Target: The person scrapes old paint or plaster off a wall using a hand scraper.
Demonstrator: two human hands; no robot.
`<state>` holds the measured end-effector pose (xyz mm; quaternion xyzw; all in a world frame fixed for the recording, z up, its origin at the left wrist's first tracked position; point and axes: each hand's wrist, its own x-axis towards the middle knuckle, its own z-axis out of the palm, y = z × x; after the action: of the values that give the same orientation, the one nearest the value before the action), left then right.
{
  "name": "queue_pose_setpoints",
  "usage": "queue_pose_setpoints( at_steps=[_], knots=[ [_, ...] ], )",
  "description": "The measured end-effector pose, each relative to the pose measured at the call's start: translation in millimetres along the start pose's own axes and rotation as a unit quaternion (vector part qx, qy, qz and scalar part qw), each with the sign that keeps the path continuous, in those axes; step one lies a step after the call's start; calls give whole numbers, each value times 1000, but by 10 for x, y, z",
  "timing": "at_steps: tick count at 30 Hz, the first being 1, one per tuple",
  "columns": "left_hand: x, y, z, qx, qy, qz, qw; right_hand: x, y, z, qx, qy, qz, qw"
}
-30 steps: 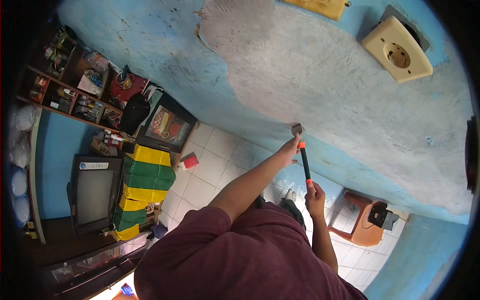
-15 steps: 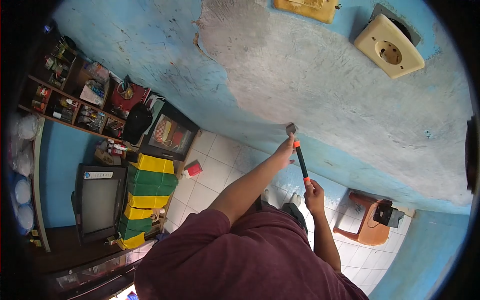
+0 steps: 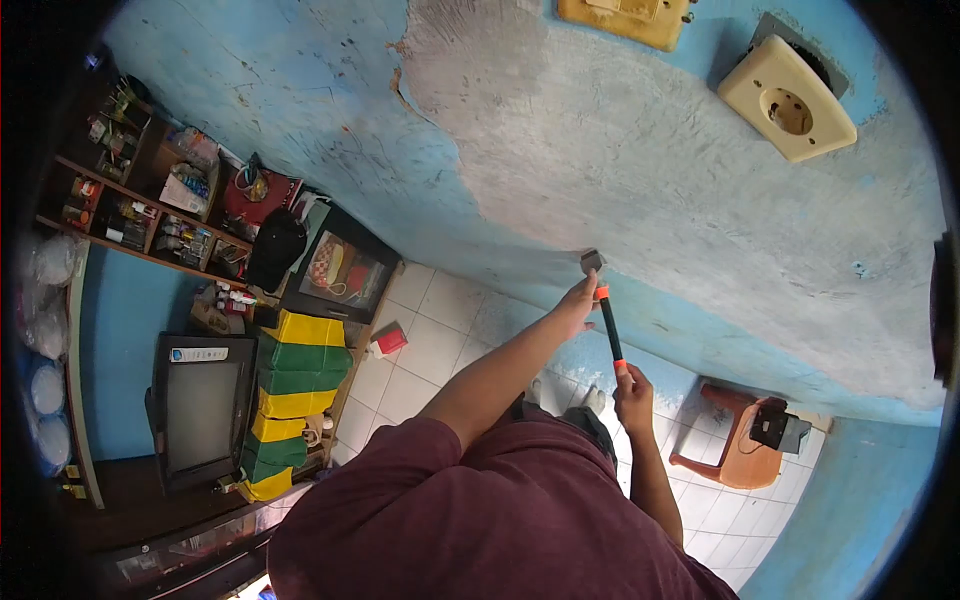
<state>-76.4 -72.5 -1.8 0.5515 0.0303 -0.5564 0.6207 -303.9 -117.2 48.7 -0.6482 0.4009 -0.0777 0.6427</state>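
Note:
A long-handled scraper (image 3: 612, 328), with a black shaft, orange bands and a small metal head, slants up to the wall. Its head (image 3: 592, 262) is at the wall surface, by the lower border of the bare grey patch. Close behind the head, my left hand (image 3: 574, 308) is closed on the tool, with fingertips against the head's back. My right hand (image 3: 633, 398) wraps around the lower end of the handle. The wall (image 3: 640, 200) is blue with a large rough grey area.
A loose wall socket (image 3: 785, 105) sticks out at upper right, beside a yellowed switch plate (image 3: 620, 18). An orange-brown plastic chair (image 3: 745, 455) stands on the tiled floor to the right. Left are a television (image 3: 203, 405), crowded shelves (image 3: 150, 205) and a red-and-white box (image 3: 388, 341).
The scraper head has shifted slightly right and shows a different tilt. Both hands moved slightly with it, keeping their hold. The view has also shifted a little.

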Motion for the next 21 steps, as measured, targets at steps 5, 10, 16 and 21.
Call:
queue_pose_setpoints(
  at_steps=[5,10,16,21],
  knots=[
    [14,31,-148,-15,-2,9,1000,24,-24,66,-18,-9,-5,1000],
    [22,20,-30,-37,2,-1,999,29,-1,57,27,-19,-6,999],
    [-8,56,-228,-20,29,14,999,37,-37,154,-12,-23,-3,1000],
    [-6,49,-160,-33,20,14,999,41,-47,153,-4,-25,15,1000]
  ],
)
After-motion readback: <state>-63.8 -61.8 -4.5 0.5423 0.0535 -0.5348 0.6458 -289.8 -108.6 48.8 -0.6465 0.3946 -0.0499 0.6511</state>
